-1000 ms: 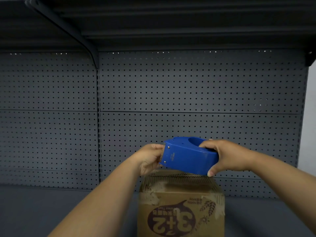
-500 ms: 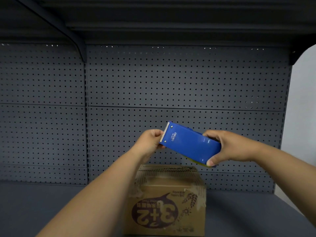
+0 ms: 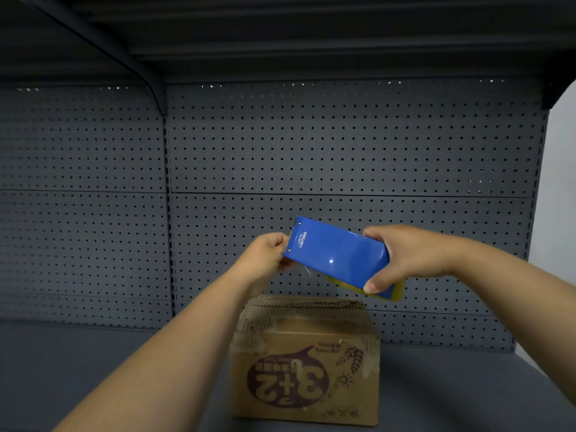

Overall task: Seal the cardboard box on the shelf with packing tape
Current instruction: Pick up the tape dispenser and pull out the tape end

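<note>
A brown cardboard box (image 3: 307,363) with an upside-down "3+2" print stands on the grey shelf (image 3: 93,369), its top flaps closed. Above it I hold a blue tape dispenser (image 3: 338,255), tilted with its cutter end up and to the left. My right hand (image 3: 405,257) grips the dispenser's lower right end, where a yellowish tape roll (image 3: 397,291) peeks out. My left hand (image 3: 268,254) pinches at the cutter end; a thin strip of clear tape seems to hang there, but it is hard to make out.
A grey pegboard back wall (image 3: 343,145) rises behind the box. A dark upper shelf (image 3: 280,32) with a curved bracket (image 3: 146,79) hangs overhead. A pale wall (image 3: 561,182) shows past the shelf's right end.
The dispenser has rolled from showing its open top to showing its flat blue side, and has risen higher above the box. My left hand stays at the cutter end.
</note>
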{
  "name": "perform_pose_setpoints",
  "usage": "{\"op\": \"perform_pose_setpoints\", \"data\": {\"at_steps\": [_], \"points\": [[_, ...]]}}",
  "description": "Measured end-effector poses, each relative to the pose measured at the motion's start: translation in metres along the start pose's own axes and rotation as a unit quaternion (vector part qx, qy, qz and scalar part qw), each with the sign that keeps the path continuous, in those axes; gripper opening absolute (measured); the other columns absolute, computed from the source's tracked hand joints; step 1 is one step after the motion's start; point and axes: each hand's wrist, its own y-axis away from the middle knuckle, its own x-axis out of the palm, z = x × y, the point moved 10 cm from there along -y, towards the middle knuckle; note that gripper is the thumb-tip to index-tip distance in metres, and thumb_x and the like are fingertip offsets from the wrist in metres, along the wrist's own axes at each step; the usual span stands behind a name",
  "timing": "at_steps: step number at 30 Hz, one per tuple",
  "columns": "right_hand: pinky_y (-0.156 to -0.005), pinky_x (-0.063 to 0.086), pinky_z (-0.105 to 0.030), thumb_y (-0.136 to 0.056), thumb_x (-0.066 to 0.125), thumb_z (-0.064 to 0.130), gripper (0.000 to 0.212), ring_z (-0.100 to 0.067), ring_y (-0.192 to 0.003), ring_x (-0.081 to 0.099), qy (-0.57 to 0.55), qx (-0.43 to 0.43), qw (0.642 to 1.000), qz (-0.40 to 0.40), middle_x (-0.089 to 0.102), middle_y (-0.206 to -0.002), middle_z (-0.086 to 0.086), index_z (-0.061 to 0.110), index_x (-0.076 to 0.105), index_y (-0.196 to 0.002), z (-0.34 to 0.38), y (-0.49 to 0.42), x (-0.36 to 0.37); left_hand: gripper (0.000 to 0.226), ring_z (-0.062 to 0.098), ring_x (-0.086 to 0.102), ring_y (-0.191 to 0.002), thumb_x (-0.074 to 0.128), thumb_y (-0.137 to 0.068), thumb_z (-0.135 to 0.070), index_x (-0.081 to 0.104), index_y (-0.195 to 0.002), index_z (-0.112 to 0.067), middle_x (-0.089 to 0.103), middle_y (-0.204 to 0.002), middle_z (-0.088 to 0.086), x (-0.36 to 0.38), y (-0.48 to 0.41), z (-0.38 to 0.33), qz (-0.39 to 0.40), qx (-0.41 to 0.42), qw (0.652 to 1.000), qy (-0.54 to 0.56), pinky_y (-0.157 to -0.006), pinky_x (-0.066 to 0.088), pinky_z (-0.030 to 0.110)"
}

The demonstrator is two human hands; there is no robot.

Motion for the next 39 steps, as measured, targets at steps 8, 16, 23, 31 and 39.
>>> {"op": "perform_pose_setpoints", "data": {"at_steps": [8, 16, 23, 31, 39], "points": [[-0.075, 0.049, -0.024, -0.059, 0.084, 0.043, 0.066, -0.006, -0.089, 0.060, -0.012, -0.012, 0.999, 0.030, 0.060, -0.101, 0.014, 0.029, 0.050, -0.113, 0.023, -0.006, 0.018, 0.013, 0.009, 0.058, -0.066, 0.055, -0.093, -0.012, 0.065, -0.085, -0.009, 0.067, -0.076, 0.002, -0.023, 0.012, 0.024, 0.007, -0.060, 0.995, 0.078, -0.068, 0.052, 0.019], [-0.080, 0.051, -0.024, -0.062, 0.087, 0.033, 0.075, -0.002, -0.096, 0.060, -0.038, -0.075, 0.996, -0.007, 0.057, -0.113, 0.020, 0.047, 0.042, -0.121, 0.035, -0.016, 0.022, 0.016, 0.007, 0.052, -0.061, 0.050, -0.094, -0.008, 0.060, -0.082, -0.007, 0.063, -0.073, 0.001, -0.028, 0.020, 0.023, -0.009, -0.057, 0.995, 0.076, -0.061, 0.046, 0.018], [-0.083, 0.052, -0.028, -0.066, 0.084, 0.026, 0.074, -0.007, -0.098, 0.060, -0.023, -0.075, 0.997, 0.002, 0.055, -0.113, 0.016, 0.047, 0.037, -0.120, 0.027, -0.028, 0.035, 0.023, 0.007, 0.054, -0.062, 0.049, -0.095, -0.010, 0.062, -0.076, -0.011, 0.066, -0.072, -0.001, -0.030, 0.019, 0.035, -0.006, -0.055, 0.997, 0.062, -0.065, 0.046, 0.019], [-0.085, 0.053, -0.031, -0.066, 0.082, 0.024, 0.081, -0.013, -0.101, 0.058, -0.029, -0.032, 0.998, 0.050, 0.052, -0.117, 0.012, 0.050, 0.034, -0.126, -0.009, -0.051, 0.079, 0.022, 0.019, 0.065, -0.081, 0.050, -0.096, -0.015, 0.067, -0.086, -0.005, 0.073, -0.083, 0.008, -0.025, 0.012, 0.094, 0.014, -0.127, 0.991, 0.035, -0.090, 0.052, 0.035], [-0.090, 0.043, -0.026, -0.071, 0.074, 0.027, 0.086, -0.006, -0.110, 0.043, 0.055, -0.056, 0.997, -0.020, 0.037, -0.125, 0.021, 0.042, 0.026, -0.141, -0.011, -0.063, 0.071, 0.022, 0.013, 0.067, -0.078, 0.047, -0.096, -0.013, 0.065, -0.092, -0.003, 0.073, -0.081, 0.006, -0.026, -0.001, 0.118, -0.004, -0.143, 0.984, 0.105, -0.075, 0.055, 0.023]]}}
